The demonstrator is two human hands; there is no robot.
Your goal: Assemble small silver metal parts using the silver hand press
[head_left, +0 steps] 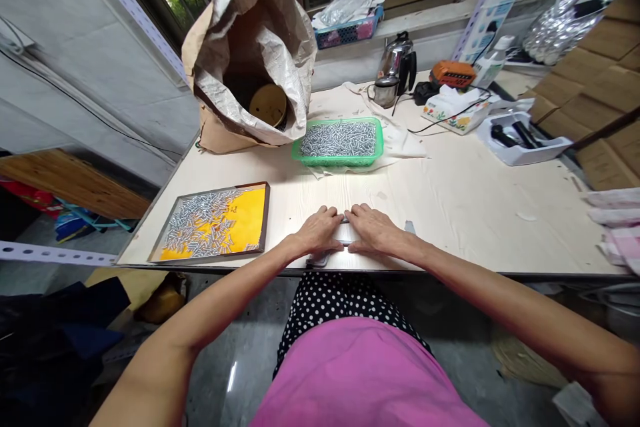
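Observation:
Near the table's front edge, a flat silvery piece (345, 233) lies between my two hands; its exact kind is hard to make out. My left hand (319, 230) is closed around its left end, and my right hand (376, 230) grips the right end, with the thumbs close together on the near side. Most of the piece is hidden under my fingers. Beside my left wrist, a small dark-and-metal object (318, 259) sits at the table edge. A small grey flat bit (409, 227) lies just right of my right hand.
A shallow tray (267, 219) with a yellow bottom holds many small screws at left. Beyond my hands stands a green basket (379, 147) full of screws. Behind are a large open sack (210, 123), a metal kettle (397, 57), a tissue box (453, 113) and a white tray (530, 153).

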